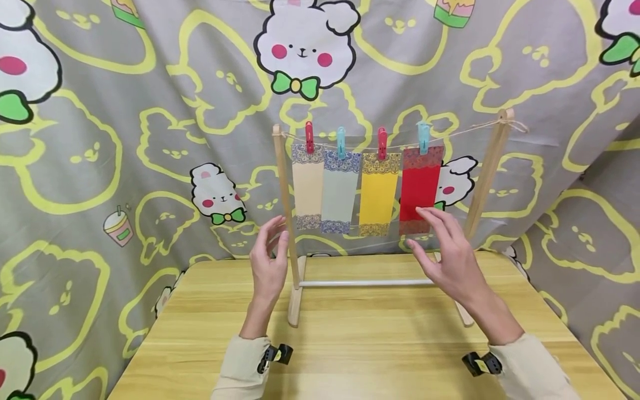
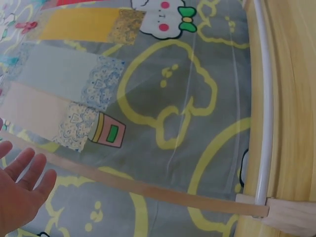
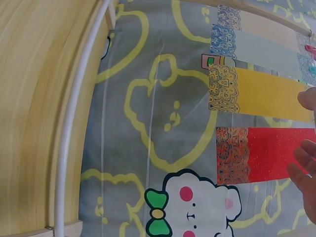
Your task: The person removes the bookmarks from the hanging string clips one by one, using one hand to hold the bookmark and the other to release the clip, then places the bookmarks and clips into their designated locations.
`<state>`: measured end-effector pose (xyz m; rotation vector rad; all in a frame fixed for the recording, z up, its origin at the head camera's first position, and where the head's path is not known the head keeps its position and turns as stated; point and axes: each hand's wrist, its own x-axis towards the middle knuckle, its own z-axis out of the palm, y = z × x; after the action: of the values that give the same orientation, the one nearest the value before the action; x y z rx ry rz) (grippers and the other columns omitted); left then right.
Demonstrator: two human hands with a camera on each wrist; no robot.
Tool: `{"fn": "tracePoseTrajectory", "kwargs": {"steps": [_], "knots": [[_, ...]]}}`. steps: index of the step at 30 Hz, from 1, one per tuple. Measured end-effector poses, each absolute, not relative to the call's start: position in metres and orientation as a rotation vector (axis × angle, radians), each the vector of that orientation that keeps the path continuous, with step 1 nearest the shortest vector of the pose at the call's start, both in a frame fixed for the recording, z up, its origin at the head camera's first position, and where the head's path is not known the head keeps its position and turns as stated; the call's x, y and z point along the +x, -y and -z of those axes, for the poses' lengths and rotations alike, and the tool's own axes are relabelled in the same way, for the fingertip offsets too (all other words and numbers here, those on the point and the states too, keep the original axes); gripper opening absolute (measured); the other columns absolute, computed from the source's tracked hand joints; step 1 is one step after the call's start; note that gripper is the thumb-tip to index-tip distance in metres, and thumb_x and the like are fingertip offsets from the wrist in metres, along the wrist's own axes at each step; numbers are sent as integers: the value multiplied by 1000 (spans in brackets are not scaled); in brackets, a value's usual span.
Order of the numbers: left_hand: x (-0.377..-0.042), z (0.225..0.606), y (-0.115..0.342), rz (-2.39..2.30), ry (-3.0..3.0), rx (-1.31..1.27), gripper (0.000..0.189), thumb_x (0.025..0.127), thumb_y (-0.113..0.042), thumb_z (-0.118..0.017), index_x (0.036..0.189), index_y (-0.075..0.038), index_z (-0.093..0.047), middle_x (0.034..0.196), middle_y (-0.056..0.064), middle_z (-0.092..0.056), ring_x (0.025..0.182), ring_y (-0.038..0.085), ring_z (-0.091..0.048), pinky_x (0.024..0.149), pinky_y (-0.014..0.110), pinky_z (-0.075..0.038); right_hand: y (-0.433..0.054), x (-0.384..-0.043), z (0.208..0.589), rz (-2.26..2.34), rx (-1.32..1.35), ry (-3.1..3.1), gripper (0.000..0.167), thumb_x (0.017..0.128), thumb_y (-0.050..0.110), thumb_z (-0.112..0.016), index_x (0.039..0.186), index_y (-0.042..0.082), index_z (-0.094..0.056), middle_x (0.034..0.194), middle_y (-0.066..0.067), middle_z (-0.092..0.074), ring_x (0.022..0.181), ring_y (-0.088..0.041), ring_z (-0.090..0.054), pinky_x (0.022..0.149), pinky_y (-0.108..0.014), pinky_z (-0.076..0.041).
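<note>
From a string between two wooden posts hang a beige card [image 1: 308, 189], a pale blue-grey card [image 1: 340, 191], a yellow card [image 1: 378, 194] and a red card [image 1: 420, 186], each with lace-patterned ends. A red clothespin [image 1: 309, 138] holds the beige one, a light blue clothespin [image 1: 341, 143] the pale one, another red clothespin [image 1: 382, 144] the yellow and a second blue clothespin [image 1: 423, 138] the red. Beside the left post [image 1: 286, 211], my left hand [image 1: 269, 261] holds nothing, fingers loosely bent. My right hand [image 1: 450, 258] is before the red card's lower part, thumb and fingers apart; contact is unclear.
The right post [image 1: 487, 178] leans outward at the top. A white rod [image 1: 370, 283] joins the stand's wooden feet [image 1: 295, 311] on the wood-grain table [image 1: 370, 355]. Behind hangs a grey curtain [image 1: 150, 166] with cartoon prints. Both wrists carry small black cameras.
</note>
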<state>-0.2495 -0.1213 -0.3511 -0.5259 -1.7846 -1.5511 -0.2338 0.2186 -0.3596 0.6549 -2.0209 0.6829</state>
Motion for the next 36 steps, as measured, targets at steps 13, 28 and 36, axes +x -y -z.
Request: {"fn": "tracePoseTrajectory", "kwargs": {"steps": [13,28,36], "knots": [[-280,378,117,1592,1754,-554,33,102,-6,-62,135,2,-60,132,23,-64,123,39,-61,105,46,-50,-203,-242,343,-593,686,2079,72,81,9,-83,146,4,-53,146,-15,-53,132,-32,-51,112,-34,-45],[-277,367,95,1530,1813,-521,37,101,1,-61,137,8,-56,140,24,-58,130,40,-55,102,59,-49,-184,-253,324,-568,768,2047,69,83,7,-83,145,2,-54,144,-15,-54,118,-28,-55,84,-37,-56],[-267,362,86,1521,1835,-475,38,101,2,-60,137,10,-55,149,25,-50,133,40,-52,100,61,-49,-165,-260,323,-607,832,2021,69,83,8,-84,144,1,-54,141,-16,-54,122,-31,-54,97,-43,-53]]}}
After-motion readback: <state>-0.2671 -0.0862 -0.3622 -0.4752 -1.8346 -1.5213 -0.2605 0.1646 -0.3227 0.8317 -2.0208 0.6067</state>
